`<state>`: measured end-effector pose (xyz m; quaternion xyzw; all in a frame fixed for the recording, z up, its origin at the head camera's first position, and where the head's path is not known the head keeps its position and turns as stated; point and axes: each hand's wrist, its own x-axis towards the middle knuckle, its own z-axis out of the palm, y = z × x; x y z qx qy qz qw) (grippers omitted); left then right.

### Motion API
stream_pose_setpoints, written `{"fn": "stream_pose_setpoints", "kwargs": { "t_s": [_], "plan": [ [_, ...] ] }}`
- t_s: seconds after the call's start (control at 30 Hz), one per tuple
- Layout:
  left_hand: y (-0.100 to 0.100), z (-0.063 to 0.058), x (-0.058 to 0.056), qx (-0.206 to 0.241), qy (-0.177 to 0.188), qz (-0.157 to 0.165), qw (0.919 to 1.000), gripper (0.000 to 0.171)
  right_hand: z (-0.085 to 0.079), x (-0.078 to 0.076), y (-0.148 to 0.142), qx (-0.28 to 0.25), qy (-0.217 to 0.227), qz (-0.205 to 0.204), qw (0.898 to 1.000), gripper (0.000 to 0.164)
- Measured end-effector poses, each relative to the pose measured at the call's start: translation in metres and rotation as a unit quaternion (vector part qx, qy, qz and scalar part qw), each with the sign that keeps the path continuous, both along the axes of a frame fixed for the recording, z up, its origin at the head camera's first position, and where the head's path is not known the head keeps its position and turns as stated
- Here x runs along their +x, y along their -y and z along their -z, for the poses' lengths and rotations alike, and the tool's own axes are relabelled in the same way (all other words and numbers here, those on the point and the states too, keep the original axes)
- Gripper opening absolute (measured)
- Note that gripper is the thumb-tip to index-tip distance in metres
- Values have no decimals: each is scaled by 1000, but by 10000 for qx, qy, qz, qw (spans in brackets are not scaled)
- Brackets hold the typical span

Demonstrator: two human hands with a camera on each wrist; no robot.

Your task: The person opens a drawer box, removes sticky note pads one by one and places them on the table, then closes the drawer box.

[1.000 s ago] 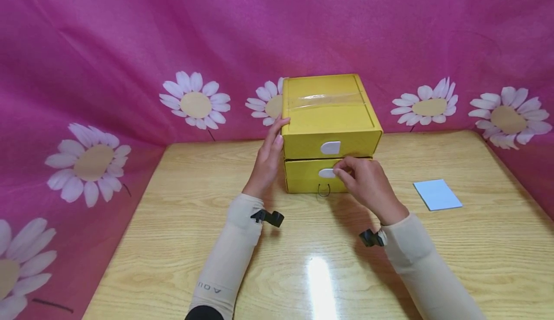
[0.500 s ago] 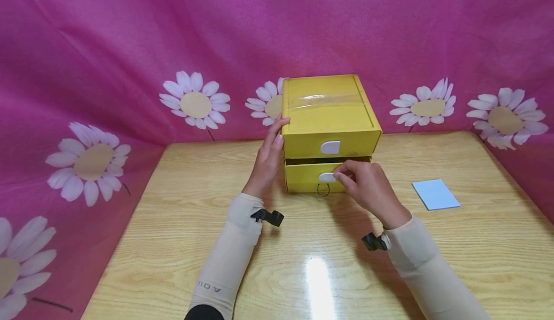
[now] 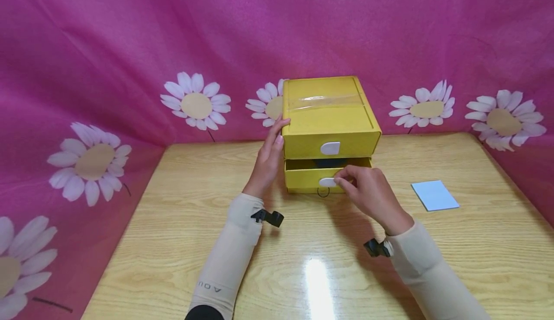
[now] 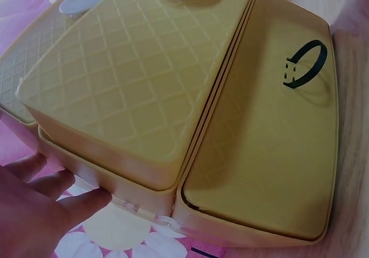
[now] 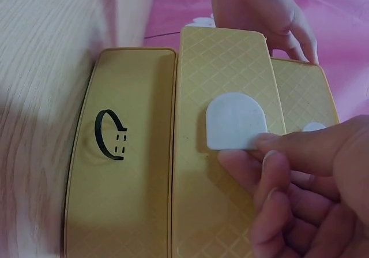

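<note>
The yellow drawer box (image 3: 330,124) stands near the back of the table (image 3: 195,190), between the person's 2 hands. The left hand (image 3: 266,164) rests against the box's left wall, fingers straight and somewhat spread, a fingertip at the top edge. Of the 3 stacked drawers, the middle drawer (image 3: 305,179) juts partway out toward the person; the right hand (image 3: 368,190) pinches the right end of its white tab (image 3: 327,182) between thumb and fingertips.

From left to right around them, a black clip (image 3: 268,217) sits at the left wrist, a strip of clear tape (image 3: 324,101) crosses the box's top, and a black loop (image 5: 98,132) sticks out from the bottom drawer, below the tab. The right hand covers the middle drawer's right front. Well right of the box lies a light blue pad (image 3: 434,195).

At the left, the table's edge slants away from the left sleeve (image 3: 233,243). Pink daisy-printed cloth (image 3: 277,22) hangs close behind the box. Wood surface runs between the 2 forearms, and more separates the right hand from the pad.
</note>
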<state>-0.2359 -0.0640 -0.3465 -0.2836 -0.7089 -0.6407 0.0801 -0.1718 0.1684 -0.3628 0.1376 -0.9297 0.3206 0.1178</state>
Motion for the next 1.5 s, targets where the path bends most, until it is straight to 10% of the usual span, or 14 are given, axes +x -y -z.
{"fn": "stream_pose_setpoints", "kwargs": {
  "t_s": [1.03,1.27,1.5],
  "plan": [
    [2,6,-7,73,-91,-57,9999,42,-2,20,2,34,197,-88,9998,6],
    [0,37,-34,422,-256,-8,9988,43,-2,26,2,99,201,-76,9997,5],
    [-2,15,-17,509,-224,160,9983,41,-2,32,1,197,156,-86,9996,5]
  ]
}}
